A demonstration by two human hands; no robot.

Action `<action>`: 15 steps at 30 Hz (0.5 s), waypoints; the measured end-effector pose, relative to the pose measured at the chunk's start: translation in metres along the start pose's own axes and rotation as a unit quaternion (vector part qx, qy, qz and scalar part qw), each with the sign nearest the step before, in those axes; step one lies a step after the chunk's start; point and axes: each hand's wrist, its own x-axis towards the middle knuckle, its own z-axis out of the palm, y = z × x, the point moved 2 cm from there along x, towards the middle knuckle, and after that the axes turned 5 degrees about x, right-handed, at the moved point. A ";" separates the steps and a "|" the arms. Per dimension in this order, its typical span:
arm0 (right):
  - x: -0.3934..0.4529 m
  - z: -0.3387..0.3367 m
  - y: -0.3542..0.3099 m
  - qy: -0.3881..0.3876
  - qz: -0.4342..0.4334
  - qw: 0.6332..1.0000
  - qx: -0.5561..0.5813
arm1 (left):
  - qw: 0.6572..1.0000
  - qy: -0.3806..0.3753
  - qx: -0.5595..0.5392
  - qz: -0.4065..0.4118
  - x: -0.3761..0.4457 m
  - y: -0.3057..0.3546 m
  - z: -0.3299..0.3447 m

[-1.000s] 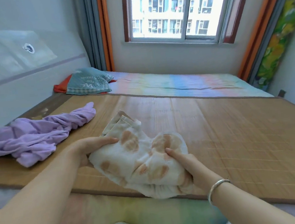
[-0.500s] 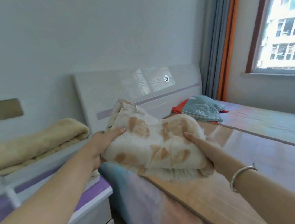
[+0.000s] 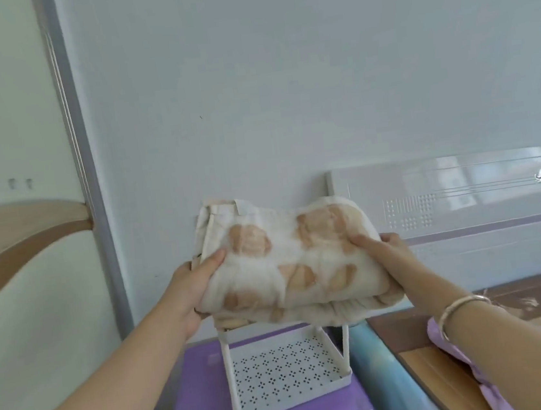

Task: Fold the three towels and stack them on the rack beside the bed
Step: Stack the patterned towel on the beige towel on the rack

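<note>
A folded cream towel [image 3: 289, 263] with orange-brown patches is held up in front of the wall. My left hand [image 3: 197, 280] grips its left end with the thumb on top, and my right hand [image 3: 382, 252] grips its right side. Directly below the towel stands the white rack [image 3: 229, 371], whose perforated lower shelf lies bare. The towel hides the rack's top shelf. A lilac towel [image 3: 446, 336] lies crumpled on the bed under my right forearm.
The rack stands on a purple-topped nightstand [image 3: 197, 398] between the wall and the bed. The glossy headboard [image 3: 464, 203] and the bamboo bed mat [image 3: 430, 348] are to the right. A wardrobe door [image 3: 26, 266] fills the left.
The view has swung left from the bed to the rack. Both hands have carried the patterned towel off the bed mat to above the rack, keeping the same grip.
</note>
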 end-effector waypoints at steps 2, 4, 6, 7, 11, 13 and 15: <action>0.035 0.016 0.001 -0.019 -0.013 1.000 0.001 | 1.000 0.019 -0.015 -0.008 0.027 -0.004 0.000; 0.074 0.030 0.004 -0.027 -0.024 0.999 0.005 | 0.999 0.028 -0.020 -0.017 0.063 -0.012 0.002; 0.108 0.041 0.005 -0.030 -0.033 0.999 -0.006 | 0.998 0.040 -0.030 -0.036 0.093 -0.018 0.006; 0.127 0.046 0.008 -0.030 -0.034 0.999 -0.012 | 0.997 0.044 -0.034 -0.047 0.110 -0.022 0.010; 0.186 0.067 0.017 -0.027 -0.048 0.998 -0.031 | 0.992 0.072 -0.052 -0.087 0.161 -0.041 0.012; 0.207 0.074 0.030 -0.037 -0.053 0.996 -0.066 | 0.989 0.084 -0.027 -0.122 0.181 -0.061 0.008; 0.218 0.081 0.053 -0.054 -0.046 0.985 -0.160 | 0.977 0.098 0.054 -0.182 0.194 -0.086 0.002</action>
